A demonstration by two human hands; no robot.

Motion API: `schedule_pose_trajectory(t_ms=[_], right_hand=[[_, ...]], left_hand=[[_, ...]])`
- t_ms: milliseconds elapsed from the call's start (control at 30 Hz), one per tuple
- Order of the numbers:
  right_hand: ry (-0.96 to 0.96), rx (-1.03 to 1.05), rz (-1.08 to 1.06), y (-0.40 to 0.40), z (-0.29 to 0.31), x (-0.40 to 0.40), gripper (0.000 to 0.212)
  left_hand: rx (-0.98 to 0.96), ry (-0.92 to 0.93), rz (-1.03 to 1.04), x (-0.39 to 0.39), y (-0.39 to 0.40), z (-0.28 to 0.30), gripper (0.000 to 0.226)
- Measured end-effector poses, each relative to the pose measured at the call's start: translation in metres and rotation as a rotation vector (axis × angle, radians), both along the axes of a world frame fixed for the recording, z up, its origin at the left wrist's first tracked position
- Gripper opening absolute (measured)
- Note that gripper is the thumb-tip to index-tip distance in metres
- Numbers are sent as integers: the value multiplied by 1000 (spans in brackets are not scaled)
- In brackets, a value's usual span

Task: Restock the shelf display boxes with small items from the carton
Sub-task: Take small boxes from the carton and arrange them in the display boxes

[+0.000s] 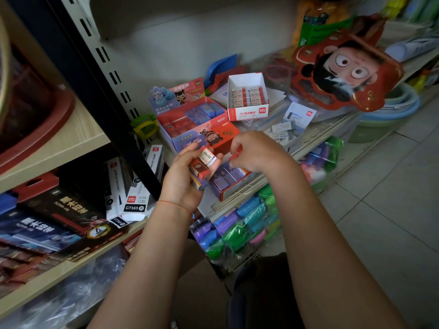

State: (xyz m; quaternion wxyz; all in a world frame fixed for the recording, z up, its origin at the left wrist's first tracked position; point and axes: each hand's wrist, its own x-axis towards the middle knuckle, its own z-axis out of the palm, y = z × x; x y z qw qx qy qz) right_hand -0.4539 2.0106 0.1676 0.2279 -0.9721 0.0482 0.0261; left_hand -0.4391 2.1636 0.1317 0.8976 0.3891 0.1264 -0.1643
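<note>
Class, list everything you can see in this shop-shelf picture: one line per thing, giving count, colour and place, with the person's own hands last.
white display box: one, white with red front, back of the shelf, rows of white erasers inside.
cartoon display box: one, red and blue, left of the white display box, red and blue packs inside.
small open box: one, red-edged, at the shelf's front edge below the hands, purple packs inside.
red cartoon-face bag: one, red, right rear of the shelf.
clay packs: many, green, blue, purple and pink, under the shelf.
GT165 box: one, white, lower left shelf.
left hand: holds several small eraser packs, red and white.
right hand: pinches something small and red; blurred.
</note>
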Motion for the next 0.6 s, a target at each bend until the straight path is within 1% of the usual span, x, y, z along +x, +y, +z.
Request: schedule_pose_trajectory(t_ms=[67, 167, 300, 433, 500, 567, 600], right_hand=[[39, -66, 13, 7, -3, 0, 25], [64, -84, 70, 18, -6, 2, 24], [12, -76, 118, 25, -2, 2, 26], [-47, -34, 94, 20, 0, 0, 21], [-71, 93, 28, 9, 3, 0, 20], [-44, 335, -18, -4, 7, 0, 18], [-19, 423, -18, -8, 8, -1, 17]], left_hand=[[6, -4, -4, -1, -1, 0, 40], [17, -10, -7, -1, -2, 2, 37], [50, -12, 1, 1, -1, -2, 31], [31, -13, 1, 2, 0, -1, 32], [26, -1, -1, 1, 0, 0, 31], [29, 11, 1, 0, 0, 0, 32], [33, 18, 6, 0, 0, 0, 33]])
